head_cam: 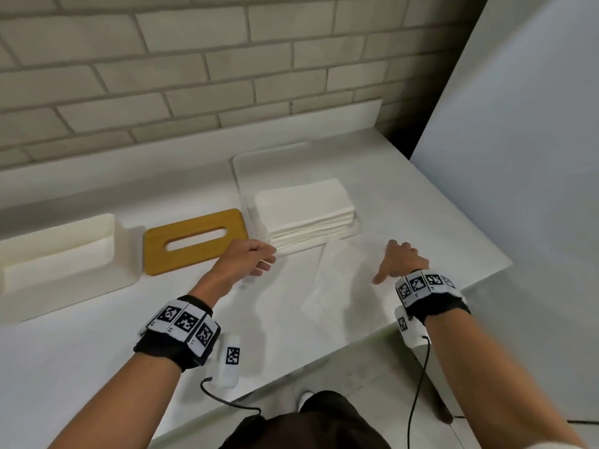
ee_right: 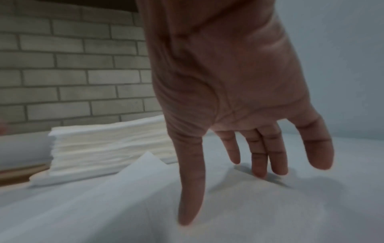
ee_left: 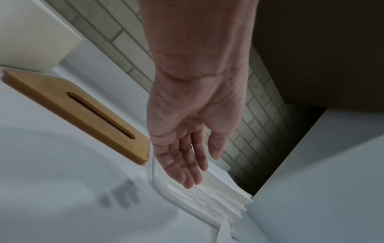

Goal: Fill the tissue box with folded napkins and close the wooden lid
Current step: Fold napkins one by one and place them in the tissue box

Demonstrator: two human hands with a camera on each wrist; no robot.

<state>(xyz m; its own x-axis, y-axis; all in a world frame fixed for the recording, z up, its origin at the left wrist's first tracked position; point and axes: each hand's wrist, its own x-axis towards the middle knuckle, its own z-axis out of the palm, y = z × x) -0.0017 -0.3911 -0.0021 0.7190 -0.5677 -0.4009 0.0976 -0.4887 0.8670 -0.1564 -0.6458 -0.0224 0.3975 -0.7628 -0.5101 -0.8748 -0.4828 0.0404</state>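
left hand [ee_left: 187, 148] being held flat, empty, over napkin stack [head_cam: 304, 212] edge | right hand [ee_right: 239, 115] being spread, fingertips [ee_right: 259, 171] pressing unfolded napkin [head_cam: 324, 286], likely for folding | wooden lid [head_cam: 194, 241] lying off, beside left hand; tissue box [head_cam: 64, 254] beyond it

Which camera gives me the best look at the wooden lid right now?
The head view: the whole wooden lid lies flat on the counter, slot visible, between the tissue box and the napkin stack. The left wrist view shows most of it at a slant, one end cut off. The right wrist view catches only a blurred brown edge.
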